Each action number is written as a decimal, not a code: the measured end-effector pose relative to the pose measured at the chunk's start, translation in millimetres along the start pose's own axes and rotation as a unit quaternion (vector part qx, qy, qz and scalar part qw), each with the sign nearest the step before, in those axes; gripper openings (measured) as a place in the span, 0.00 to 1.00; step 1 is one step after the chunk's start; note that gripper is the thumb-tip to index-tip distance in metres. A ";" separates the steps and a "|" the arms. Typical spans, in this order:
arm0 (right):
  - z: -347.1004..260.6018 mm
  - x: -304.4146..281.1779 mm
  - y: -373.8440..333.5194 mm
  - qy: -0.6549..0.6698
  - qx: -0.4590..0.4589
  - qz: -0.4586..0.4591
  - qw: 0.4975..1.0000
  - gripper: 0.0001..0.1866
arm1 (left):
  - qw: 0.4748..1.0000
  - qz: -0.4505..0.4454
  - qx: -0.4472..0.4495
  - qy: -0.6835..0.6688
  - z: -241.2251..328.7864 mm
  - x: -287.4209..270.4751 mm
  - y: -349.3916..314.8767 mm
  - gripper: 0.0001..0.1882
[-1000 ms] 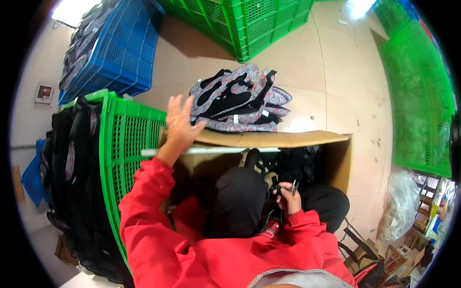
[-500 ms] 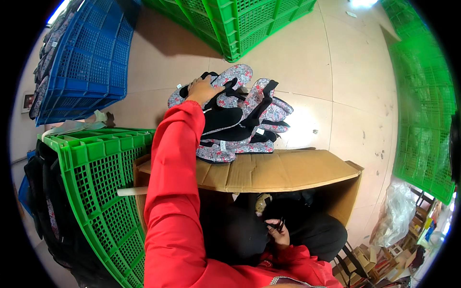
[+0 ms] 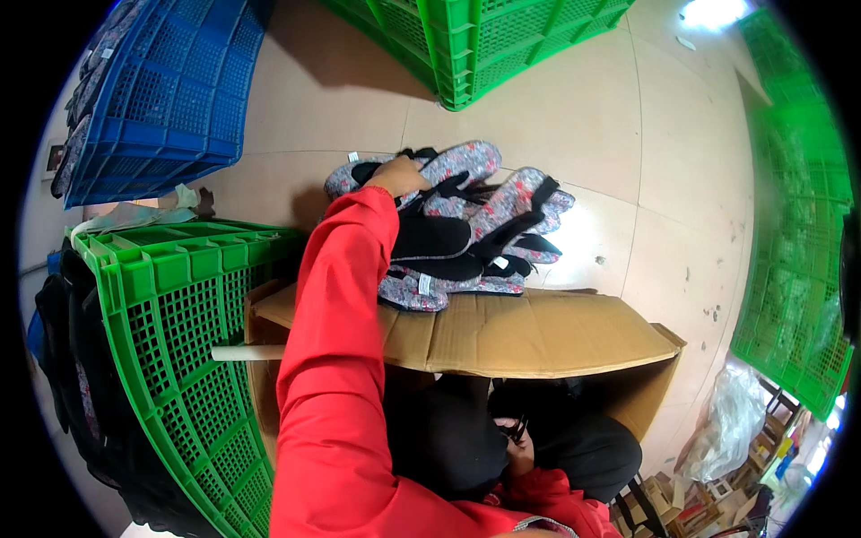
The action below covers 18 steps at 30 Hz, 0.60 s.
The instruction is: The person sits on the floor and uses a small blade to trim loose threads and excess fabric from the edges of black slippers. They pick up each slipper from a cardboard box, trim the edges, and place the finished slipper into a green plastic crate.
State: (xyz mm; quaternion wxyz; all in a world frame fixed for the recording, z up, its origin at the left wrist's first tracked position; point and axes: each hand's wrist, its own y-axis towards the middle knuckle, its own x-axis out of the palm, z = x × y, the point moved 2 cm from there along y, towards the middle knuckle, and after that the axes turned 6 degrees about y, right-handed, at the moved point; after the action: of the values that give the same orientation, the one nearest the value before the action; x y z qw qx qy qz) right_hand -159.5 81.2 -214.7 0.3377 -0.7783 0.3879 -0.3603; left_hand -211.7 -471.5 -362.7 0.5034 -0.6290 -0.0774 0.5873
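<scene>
A heap of padded cloth pieces (image 3: 432,238) lies beyond the cardboard box. They are grey-and-red floral on one side and black on the other, rounded like mittens or slippers, several with white tags. My left hand (image 3: 399,177) reaches to the far left of the heap, its fingers curled over one floral-and-black piece (image 3: 344,179); the fingertips are hidden. Low between my knees, my right hand (image 3: 517,451) is closed around a small dark tool (image 3: 513,430), perhaps snips. Shadow and black trousers make its shape hard to read.
An open cardboard box (image 3: 538,332) stands before my knees, a pale rod (image 3: 242,353) at its left. Green crates stand left (image 3: 179,350), ahead (image 3: 502,45) and right (image 3: 789,260). A blue crate (image 3: 170,99) sits at far left. Clear plastic (image 3: 726,421) lies at right.
My left hand's fingers, spread over the heap before, are now curled into it. My right hand has turned and sits slightly lower. The whole view has shifted a little.
</scene>
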 end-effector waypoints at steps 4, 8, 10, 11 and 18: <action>0.2 -4.5 -1.9 0.010 0.028 0.001 1.000 0.12 | 1.000 -0.009 0.026 0.005 1.5 12.7 -4.4 0.36; 1.1 -2.4 -0.3 0.012 -0.001 -0.023 1.000 0.11 | 0.993 0.101 0.015 0.061 3.4 26.3 -8.1 0.36; 4.8 -3.6 0.5 0.001 -0.032 -0.028 0.999 0.11 | 0.991 0.125 0.014 0.051 7.3 29.7 -12.3 0.35; 4.9 -4.6 -0.8 0.005 -0.015 -0.025 1.000 0.11 | 0.990 0.134 0.012 0.043 10.2 27.2 -14.9 0.35; -0.9 -2.3 -6.5 -0.015 -0.011 -0.037 0.999 0.11 | 0.950 0.289 0.054 0.105 28.0 12.6 -33.7 0.35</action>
State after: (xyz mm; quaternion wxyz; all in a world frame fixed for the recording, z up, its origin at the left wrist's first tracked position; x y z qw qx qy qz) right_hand -158.9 86.1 -209.7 0.3211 -0.8012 0.3575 -0.3567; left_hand -214.2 -431.4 -341.2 0.3506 -0.6542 0.1934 0.6416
